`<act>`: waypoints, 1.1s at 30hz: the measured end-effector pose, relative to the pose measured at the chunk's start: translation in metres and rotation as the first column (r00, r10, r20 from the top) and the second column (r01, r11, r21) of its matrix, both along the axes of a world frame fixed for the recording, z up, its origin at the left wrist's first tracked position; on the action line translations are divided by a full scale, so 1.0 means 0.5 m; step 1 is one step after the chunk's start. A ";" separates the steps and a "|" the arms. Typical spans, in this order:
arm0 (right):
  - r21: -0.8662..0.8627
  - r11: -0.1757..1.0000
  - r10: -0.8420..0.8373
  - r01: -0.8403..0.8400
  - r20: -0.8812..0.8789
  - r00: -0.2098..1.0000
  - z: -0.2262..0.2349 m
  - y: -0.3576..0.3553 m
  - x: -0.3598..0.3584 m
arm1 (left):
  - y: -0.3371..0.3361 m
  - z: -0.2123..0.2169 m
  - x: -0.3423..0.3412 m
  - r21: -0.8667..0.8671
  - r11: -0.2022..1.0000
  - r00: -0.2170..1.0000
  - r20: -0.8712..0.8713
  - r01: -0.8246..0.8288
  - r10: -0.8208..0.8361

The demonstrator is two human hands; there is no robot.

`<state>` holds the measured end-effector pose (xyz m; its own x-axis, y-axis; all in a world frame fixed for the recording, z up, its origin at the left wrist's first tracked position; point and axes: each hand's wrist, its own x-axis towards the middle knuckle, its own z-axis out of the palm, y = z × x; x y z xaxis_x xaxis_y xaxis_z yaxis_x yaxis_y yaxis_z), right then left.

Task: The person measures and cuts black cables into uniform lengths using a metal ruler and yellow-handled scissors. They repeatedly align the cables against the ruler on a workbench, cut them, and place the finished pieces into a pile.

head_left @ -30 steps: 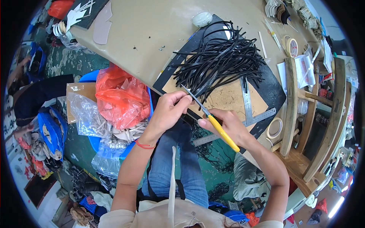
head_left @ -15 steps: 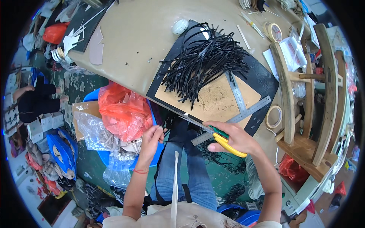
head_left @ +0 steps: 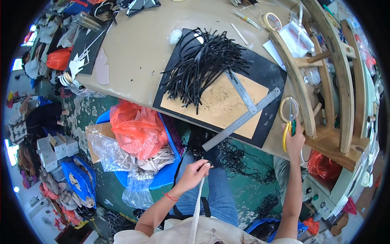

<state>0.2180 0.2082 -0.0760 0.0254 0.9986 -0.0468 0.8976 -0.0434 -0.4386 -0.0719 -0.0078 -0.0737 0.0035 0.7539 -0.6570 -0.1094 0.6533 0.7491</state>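
My left hand (head_left: pixel 194 175) is pinched closed above my knees, in front of the table edge. Something small and dark shows at its fingertips, too small to name. Over at the right table edge, my right hand (head_left: pixel 294 141) grips scissors (head_left: pixel 285 136) by their yellow and green handles. Their blades point away from me, over a roll of tape (head_left: pixel 283 107). A heap of thin black strips (head_left: pixel 203 67) lies on a tan sheet (head_left: pixel 227 101) and black cutting mat (head_left: pixel 270 73). Two steel rulers cross on the sheet; the longer ruler (head_left: pixel 243 118) juts past the table edge.
A wooden frame (head_left: pixel 345 89) stands at the right. Left of my legs, a blue tub (head_left: pixel 177 148) holds a red plastic bag (head_left: pixel 140 130) and pale scraps. Black strands (head_left: pixel 243 164) litter the floor. A utility knife (head_left: pixel 250 20) lies at the back. Another person sits far left.
My right hand has carried the scissors rightward, away from my left hand, to the tape roll. My left hand has shifted right and nearer to me. The view has turned slightly.
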 end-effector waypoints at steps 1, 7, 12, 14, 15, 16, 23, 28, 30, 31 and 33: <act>0.114 0.988 0.086 -0.099 0.116 0.989 -0.007 -0.006 0.032 | 0.008 0.009 0.008 0.006 1.000 0.998 0.056 -0.008 0.008; -0.441 0.735 0.403 -0.514 -0.325 0.855 0.088 -0.161 -0.006 | 0.029 0.051 0.050 0.085 0.996 0.961 0.276 -0.012 -0.012; -0.196 0.528 0.385 -0.826 -0.812 0.439 0.048 -0.285 -0.137 | 0.075 0.125 0.089 0.171 0.981 0.925 0.350 0.093 -0.149; -0.260 0.552 0.391 -0.792 -0.759 0.521 0.000 -0.302 -0.139 | 0.082 0.141 0.087 0.191 0.977 0.916 0.369 0.091 -0.158; -0.292 0.564 0.395 -0.773 -0.726 0.563 -0.017 -0.306 -0.137 | 0.085 0.150 0.085 0.211 0.970 0.912 0.362 0.120 -0.191; -0.269 0.588 0.391 -0.763 -0.731 0.559 -0.025 -0.311 -0.126 | 0.090 0.160 0.083 0.231 0.962 0.908 0.355 0.148 -0.225; -0.180 0.846 0.278 -0.502 -0.655 0.703 -0.015 -0.319 -0.089 | 0.086 0.162 0.101 0.247 0.956 0.913 0.334 0.156 -0.235; -0.028 0.964 0.205 -0.263 -0.550 0.810 0.043 -0.341 -0.085 | 0.099 0.141 0.102 0.270 0.960 0.953 0.267 0.068 -0.143; 0.103 0.977 0.213 -0.187 -0.544 0.812 0.084 -0.359 -0.081 | 0.105 0.135 0.113 0.270 0.962 0.952 0.285 0.034 -0.114; 0.097 0.969 0.244 -0.229 -0.549 0.799 0.085 -0.358 -0.081 | 0.114 0.128 0.122 0.263 0.965 0.946 0.314 -0.001 -0.085; 0.078 0.952 0.290 -0.297 -0.542 0.789 0.093 -0.362 -0.073 | 0.120 0.128 0.135 0.259 0.964 0.928 0.370 -0.057 -0.045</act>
<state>0.1813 0.0271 -0.0293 -0.3018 0.9531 0.0247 0.4849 0.1757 -0.8567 -0.0044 0.0524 -0.0098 0.2026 0.8982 -0.3900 -0.4144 0.4395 0.7969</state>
